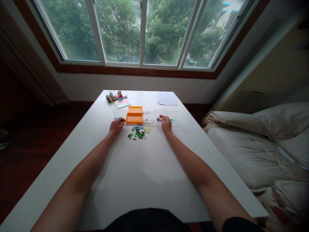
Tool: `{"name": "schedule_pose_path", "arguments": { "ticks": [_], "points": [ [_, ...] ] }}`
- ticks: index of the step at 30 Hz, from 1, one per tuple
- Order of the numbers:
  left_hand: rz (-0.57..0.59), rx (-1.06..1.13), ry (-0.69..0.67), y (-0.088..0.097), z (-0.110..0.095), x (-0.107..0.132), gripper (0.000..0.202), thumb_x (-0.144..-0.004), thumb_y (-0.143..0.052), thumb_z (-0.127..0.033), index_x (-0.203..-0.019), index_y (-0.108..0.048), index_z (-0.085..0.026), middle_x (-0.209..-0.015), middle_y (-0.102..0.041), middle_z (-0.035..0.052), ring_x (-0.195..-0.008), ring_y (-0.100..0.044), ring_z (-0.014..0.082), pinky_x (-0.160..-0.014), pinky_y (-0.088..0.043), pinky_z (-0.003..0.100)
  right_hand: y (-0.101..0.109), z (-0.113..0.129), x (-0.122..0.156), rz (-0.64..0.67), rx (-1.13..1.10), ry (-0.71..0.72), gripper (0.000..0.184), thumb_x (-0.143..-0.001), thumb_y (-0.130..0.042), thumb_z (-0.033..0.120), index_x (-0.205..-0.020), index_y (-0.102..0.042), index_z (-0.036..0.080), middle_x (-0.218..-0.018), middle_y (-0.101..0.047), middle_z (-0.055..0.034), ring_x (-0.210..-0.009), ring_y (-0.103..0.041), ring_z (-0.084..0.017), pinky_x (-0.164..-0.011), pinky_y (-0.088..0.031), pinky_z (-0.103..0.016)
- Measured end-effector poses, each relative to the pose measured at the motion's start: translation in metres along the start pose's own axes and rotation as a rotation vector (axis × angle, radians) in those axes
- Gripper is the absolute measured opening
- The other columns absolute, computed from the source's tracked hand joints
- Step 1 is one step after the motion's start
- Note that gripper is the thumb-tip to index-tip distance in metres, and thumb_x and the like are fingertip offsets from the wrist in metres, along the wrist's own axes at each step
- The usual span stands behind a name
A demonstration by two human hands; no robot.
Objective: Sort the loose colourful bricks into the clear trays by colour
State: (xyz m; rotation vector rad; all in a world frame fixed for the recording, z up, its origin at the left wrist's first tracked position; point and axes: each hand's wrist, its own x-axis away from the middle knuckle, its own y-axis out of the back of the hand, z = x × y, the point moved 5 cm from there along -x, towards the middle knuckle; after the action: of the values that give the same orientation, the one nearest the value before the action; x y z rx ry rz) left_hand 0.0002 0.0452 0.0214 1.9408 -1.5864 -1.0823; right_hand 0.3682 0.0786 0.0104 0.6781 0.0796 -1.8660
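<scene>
A loose pile of small toy building bricks point(139, 133), mostly green, blue, brown and pale yellow, lies on the white table point(145, 174) between my hands. Just beyond it is an orange tray point(134, 118) with a raised ridge across it. My left hand point(117, 125) is by the tray's left front corner, fingers curled together; whatever they hold is too small to make out. Over a clear plastic box point(175, 113) on the right, my right hand point(166, 125) has its thumb and fingers pinched together. Dark bricks point(158, 119) lie beside its fingertips, and any piece in the pinch is hidden.
Toy figures built of bricks point(113, 97) stand at the far left, behind a colourful leaflet point(122, 103). White paper sheets point(167, 98) lie at the far right. Another clear box point(119, 112) is left of the tray. A pale sofa point(256, 141) flanks the table's right side.
</scene>
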Motion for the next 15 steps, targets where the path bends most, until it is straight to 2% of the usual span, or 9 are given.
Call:
{"name": "schedule_pose_path", "arguments": {
  "ticks": [5, 9, 12, 15],
  "points": [
    [-0.001, 0.009, 0.006, 0.000, 0.000, 0.001, 0.025, -0.086, -0.054, -0.031, -0.103, -0.072, -0.024, -0.090, -0.075, 0.0028, -0.075, -0.063, 0.0185, -0.074, -0.048, 0.029, 0.002, 0.010, 0.003, -0.003, 0.040, 0.069, 0.037, -0.095, -0.044, 0.037, -0.109, -0.072, 0.017, -0.113, -0.068, -0.0107, -0.107, -0.062, -0.022, -0.102, -0.046, -0.039],
    [-0.008, -0.007, -0.025, 0.000, -0.001, 0.001, 0.024, -0.087, -0.054, -0.031, -0.101, -0.071, -0.024, -0.089, -0.074, 0.0024, -0.073, -0.062, 0.0177, -0.073, -0.047, 0.029, -0.004, 0.029, 0.013, 0.067, 0.090, 0.162, 0.035, -0.096, -0.045, 0.032, -0.112, -0.072, 0.018, -0.112, -0.067, -0.0107, -0.108, -0.059, -0.023, -0.100, -0.047, -0.039],
    [-0.005, -0.032, -0.085, -0.001, -0.007, 0.003, 0.022, -0.087, -0.054, -0.031, -0.099, -0.071, -0.023, -0.090, -0.073, 0.0023, -0.072, -0.061, 0.0170, -0.073, -0.046, 0.029, -0.012, 0.039, 0.021, 0.132, 0.138, 0.214, 0.032, -0.095, -0.047, 0.030, -0.111, -0.072, 0.019, -0.112, -0.066, -0.0100, -0.108, -0.058, -0.024, -0.098, -0.048, -0.040],
    [0.049, -0.025, -0.206, -0.005, -0.021, 0.008, 0.020, -0.086, -0.055, -0.029, -0.096, -0.070, -0.021, -0.086, -0.071, 0.0024, -0.070, -0.059, 0.0161, -0.070, -0.045, 0.028, -0.017, 0.044, 0.025, 0.177, 0.164, 0.262, 0.029, -0.095, -0.049, 0.029, -0.110, -0.073, 0.021, -0.112, -0.065, -0.0089, -0.109, -0.057, -0.024, -0.096, -0.049, -0.040]
  ]
}}
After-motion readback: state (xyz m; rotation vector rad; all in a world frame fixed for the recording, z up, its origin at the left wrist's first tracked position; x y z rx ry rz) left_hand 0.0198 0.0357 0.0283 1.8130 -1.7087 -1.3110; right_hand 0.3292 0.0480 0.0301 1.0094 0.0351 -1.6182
